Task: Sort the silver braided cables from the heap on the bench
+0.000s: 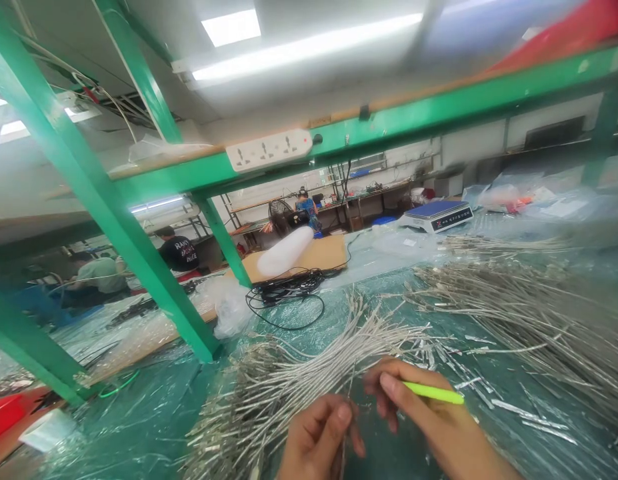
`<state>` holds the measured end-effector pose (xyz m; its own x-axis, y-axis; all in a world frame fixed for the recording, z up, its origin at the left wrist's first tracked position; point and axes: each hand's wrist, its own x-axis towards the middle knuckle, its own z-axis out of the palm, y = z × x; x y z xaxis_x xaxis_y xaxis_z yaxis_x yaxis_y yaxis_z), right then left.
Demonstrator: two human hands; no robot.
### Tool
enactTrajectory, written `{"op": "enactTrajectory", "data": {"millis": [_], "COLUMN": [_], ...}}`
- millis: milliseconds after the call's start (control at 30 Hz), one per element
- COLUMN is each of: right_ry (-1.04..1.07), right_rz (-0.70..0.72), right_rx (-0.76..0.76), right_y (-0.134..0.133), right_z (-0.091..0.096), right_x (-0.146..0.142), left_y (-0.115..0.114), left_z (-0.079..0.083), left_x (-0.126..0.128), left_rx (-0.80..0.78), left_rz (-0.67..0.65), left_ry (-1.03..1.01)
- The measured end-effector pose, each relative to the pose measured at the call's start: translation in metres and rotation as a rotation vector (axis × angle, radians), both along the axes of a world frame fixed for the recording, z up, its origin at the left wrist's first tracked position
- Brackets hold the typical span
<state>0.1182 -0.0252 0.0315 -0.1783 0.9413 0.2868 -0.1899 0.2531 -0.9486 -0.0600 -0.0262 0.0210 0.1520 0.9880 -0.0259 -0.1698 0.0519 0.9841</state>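
My left hand (319,433) is closed in a pinch on a thin silver cable (344,453), which shows above and below the fingers. To its right, my right hand (419,400) is closed around a neon yellow-green, pen-like tool (433,393); the tool's front end is hidden by the fingers. The two hands are close together but apart. Just behind and left of them a fanned bundle of silver braided cables (309,370) lies on the green, plastic-covered table (139,420). Small foil strips (533,421) are scattered right of my right hand.
A second heap of silver cables (519,320) spreads at the right. Behind are a coil of black cable (293,287), a digital scale (436,216) and plastic bags (533,200). Green frame posts (153,280) and a power strip (269,152) cross the view. People sit farther back.
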Motion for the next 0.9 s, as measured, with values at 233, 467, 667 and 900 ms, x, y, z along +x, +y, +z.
{"op": "enactTrajectory", "data": {"millis": [233, 467, 667, 900], "right_ry": [-0.107, -0.058, -0.279, -0.462], "right_rz": [-0.083, 0.044, 0.073, -0.154], "right_rx": [-0.058, -0.146, 0.079, 0.436], "right_y": [0.010, 0.015, 0.014, 0.011], "right_z": [-0.006, -0.005, 0.000, 0.001], "right_x": [0.001, 0.006, 0.013, 0.012], "left_y": [-0.004, -0.002, 0.000, 0.003], "left_z": [0.000, -0.011, 0.004, -0.010], "left_x": [0.003, -0.002, -0.008, -0.009], "left_rx": [0.129, 0.195, 0.148, -0.017], "left_rz": [0.047, 0.092, 0.069, -0.263], "left_ry": [0.239, 0.345, 0.301, 0.242]}}
